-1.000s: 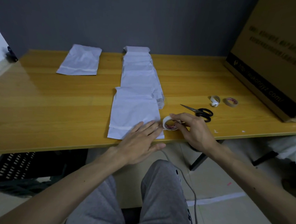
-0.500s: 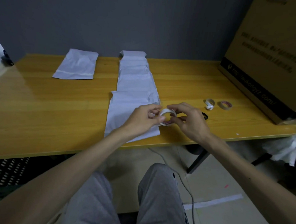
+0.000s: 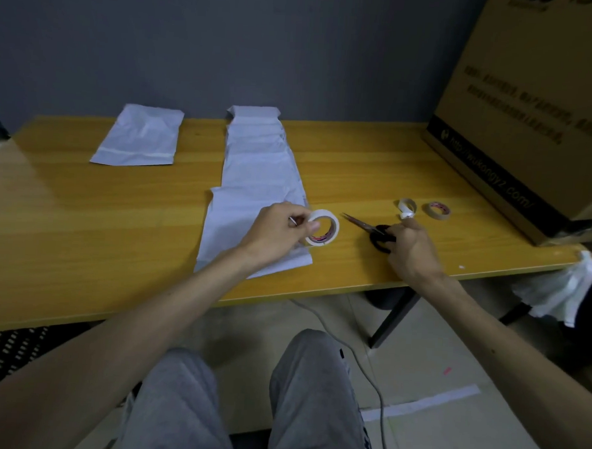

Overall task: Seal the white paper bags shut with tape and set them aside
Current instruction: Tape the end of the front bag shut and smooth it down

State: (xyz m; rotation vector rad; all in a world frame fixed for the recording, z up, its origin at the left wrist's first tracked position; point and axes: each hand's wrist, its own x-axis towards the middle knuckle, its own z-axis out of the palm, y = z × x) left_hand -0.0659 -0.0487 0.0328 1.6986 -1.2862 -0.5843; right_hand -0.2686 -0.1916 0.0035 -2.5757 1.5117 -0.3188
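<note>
A white paper bag [image 3: 232,228] lies flat at the table's front, at the near end of a row of overlapping white bags [image 3: 257,153]. My left hand [image 3: 277,230] holds a white tape roll [image 3: 323,228] upright over the bag's right edge, thumb through the core. My right hand [image 3: 410,247] grips the black handles of the scissors [image 3: 373,228], which lie on the wood with their blades pointing left. A single bag with a taped strip [image 3: 139,137] sits apart at the far left.
Two small tape rolls [image 3: 407,208] [image 3: 438,210] lie right of the scissors. A large cardboard box [image 3: 533,116] fills the table's right end. The wooden table [image 3: 81,233] has a grey wall behind it. A cable hangs below the front edge.
The tape roll passed from both hands to my left hand alone. My right hand moved right and took hold of the scissors' handles.
</note>
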